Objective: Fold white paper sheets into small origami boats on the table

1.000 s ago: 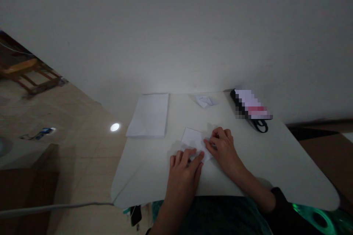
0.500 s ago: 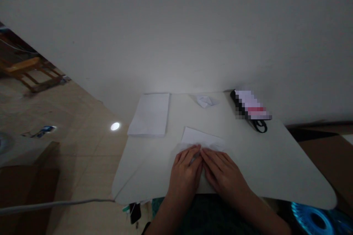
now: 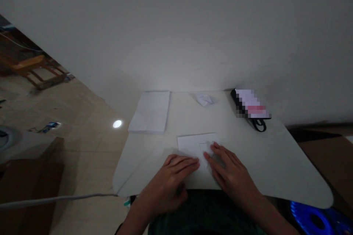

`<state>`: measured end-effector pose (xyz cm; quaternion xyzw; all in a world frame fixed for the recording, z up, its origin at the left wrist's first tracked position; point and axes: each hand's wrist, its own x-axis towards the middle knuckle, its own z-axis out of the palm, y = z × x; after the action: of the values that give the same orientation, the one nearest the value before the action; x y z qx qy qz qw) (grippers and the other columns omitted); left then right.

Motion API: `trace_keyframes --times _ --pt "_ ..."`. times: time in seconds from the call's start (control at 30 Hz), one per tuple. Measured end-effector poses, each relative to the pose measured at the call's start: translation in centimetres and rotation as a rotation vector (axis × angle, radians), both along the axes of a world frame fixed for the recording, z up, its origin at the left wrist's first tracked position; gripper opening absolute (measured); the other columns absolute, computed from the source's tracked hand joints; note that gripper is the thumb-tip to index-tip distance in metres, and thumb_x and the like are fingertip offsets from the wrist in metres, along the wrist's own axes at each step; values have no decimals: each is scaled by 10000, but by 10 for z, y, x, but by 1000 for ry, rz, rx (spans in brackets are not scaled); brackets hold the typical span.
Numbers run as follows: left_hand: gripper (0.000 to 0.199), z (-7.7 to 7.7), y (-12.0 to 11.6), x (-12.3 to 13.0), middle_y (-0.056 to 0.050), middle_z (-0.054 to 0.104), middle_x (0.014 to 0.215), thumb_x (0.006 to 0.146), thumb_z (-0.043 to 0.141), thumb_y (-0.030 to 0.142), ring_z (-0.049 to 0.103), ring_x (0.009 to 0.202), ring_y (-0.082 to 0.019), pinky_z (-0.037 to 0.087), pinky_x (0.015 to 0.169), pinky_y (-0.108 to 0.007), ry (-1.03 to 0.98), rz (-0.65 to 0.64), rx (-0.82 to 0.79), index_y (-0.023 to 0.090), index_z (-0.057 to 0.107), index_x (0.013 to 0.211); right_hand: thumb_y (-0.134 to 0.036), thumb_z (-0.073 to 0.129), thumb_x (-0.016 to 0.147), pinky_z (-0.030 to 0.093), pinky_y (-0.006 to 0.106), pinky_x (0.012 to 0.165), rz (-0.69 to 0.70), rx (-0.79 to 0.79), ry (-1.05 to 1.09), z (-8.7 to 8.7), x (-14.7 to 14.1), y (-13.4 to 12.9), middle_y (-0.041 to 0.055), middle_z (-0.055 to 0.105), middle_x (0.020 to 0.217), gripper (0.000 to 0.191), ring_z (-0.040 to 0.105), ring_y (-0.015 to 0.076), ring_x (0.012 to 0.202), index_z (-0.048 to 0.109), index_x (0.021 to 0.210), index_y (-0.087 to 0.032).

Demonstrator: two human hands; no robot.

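A folded sheet of white paper (image 3: 190, 145) lies on the white table (image 3: 270, 165) in front of me. My left hand (image 3: 174, 178) rests its outstretched fingers on the paper's near left part, thumb tucked below. My right hand (image 3: 231, 169) is open too, with its fingers apart and the tips pressing on the paper's right side, where a folded flap shows. The fingertips of the two hands are close together but do not touch. The paper's near edge is partly hidden by my hands.
A stack of white paper (image 3: 151, 112) lies at the back left of the table. Near the wall sits a small folded paper piece (image 3: 204, 99). A black case with a strap (image 3: 259, 125), partly pixelated, is at the back right. A glowing blue fan (image 3: 311, 217) shows below.
My hands have moved apart from a closed-in pinch and now lie flatter on the paper. The left hand shifted left. The paper has turned slightly, and its folded flap shows.
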<state>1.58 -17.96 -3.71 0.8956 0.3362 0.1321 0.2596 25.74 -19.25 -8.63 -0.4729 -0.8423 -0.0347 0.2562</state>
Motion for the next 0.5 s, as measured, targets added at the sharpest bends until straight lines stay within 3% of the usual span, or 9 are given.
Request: trace_keyframes --times 0.13,0.3,0.4,0.5 --pt "853 -7 5 -23 -54 483 1463 669 471 -25 392 1381 -201 268 1168 -474 -26 24 45 237 338 1470 -126 522 903 536 496 956 32 -19 9 2 4 1 180 606 1270 355 540 301 1253 644 1230 -187" --pt "519 -19 15 -26 -34 580 1372 892 466 19 434 1354 -157 310 1136 -420 -84 62 200 269 487 1347 -117 520 901 503 501 1011 64 -57 31 6 5 1 177 604 1286 344 529 283 1276 659 1210 -179" --pt "416 -17 17 -24 1 603 1348 906 491 39 436 1353 -148 292 1148 -409 -91 -8 200 283 570 1233 -122 522 900 510 494 1006 57 -53 54 7 4 1 173 613 1277 335 544 276 1263 669 1195 -183" --pt "482 -10 13 -22 1 589 1365 854 517 30 436 1354 -153 266 1171 -423 -82 -21 144 279 549 1265 -126 524 897 509 497 1008 51 -55 69 6 3 0 172 614 1277 330 538 274 1270 671 1187 -182"
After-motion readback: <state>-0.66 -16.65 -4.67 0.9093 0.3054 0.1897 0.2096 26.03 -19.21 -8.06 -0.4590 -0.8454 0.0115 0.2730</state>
